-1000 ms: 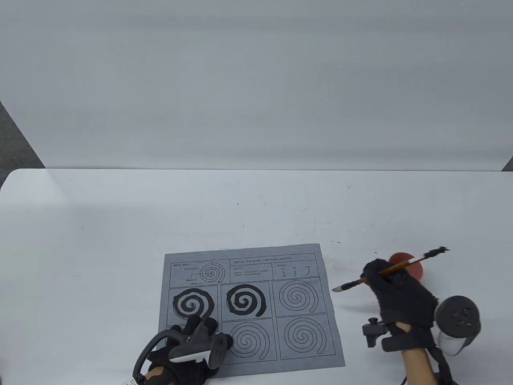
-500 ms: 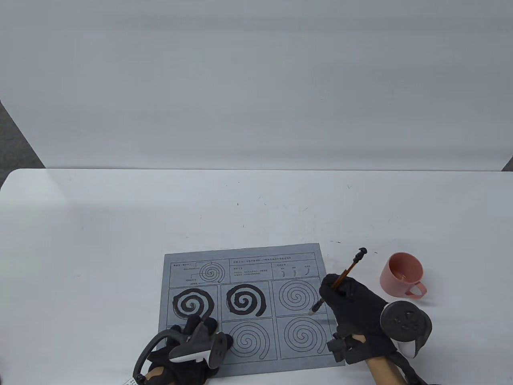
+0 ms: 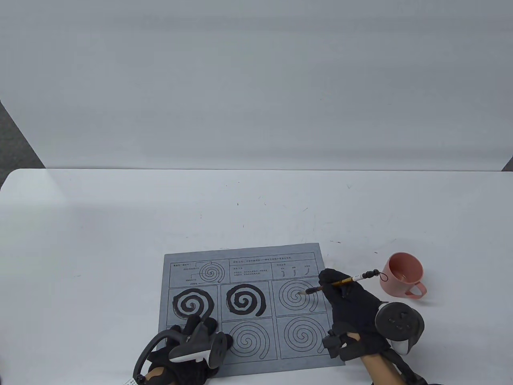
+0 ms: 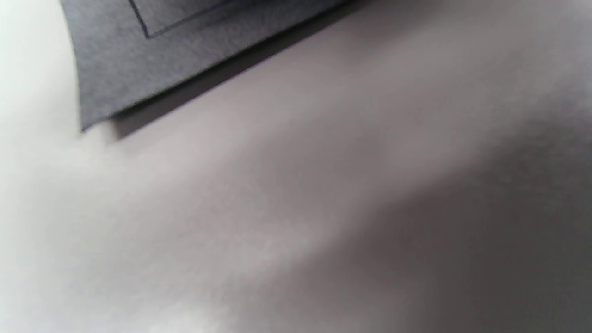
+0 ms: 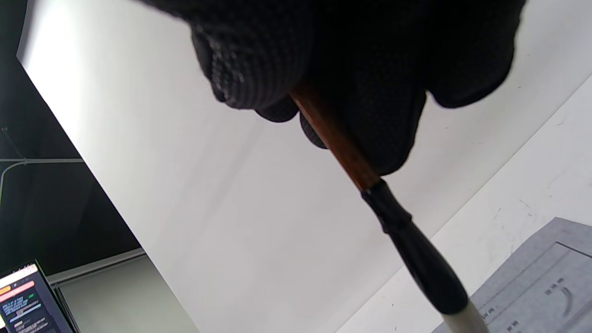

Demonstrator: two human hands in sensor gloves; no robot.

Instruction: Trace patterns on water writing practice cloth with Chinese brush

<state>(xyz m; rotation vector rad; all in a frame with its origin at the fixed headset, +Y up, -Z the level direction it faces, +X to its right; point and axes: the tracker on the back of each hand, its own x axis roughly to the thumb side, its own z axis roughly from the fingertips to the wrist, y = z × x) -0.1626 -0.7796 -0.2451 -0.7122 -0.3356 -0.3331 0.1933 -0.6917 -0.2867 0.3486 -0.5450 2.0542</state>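
The grey practice cloth lies near the table's front edge, with two spirals inked black and several only outlined. My right hand grips the brown brush; its pale tip sits over the centre of the top right spiral. In the right wrist view my gloved fingers grip the brush shaft above the cloth's corner. My left hand rests on the cloth's front left corner, fingers lying over it. The left wrist view shows only the cloth's corner.
A pink cup with a handle stands right of the cloth, close behind my right hand. A white backdrop rises behind the table. A lit phone screen shows at the lower left of the right wrist view.
My right hand moved left from beside the cup onto the cloth, carrying the brush. The tip went from off the cloth's right edge to the top right spiral's centre. The left hand stayed still.
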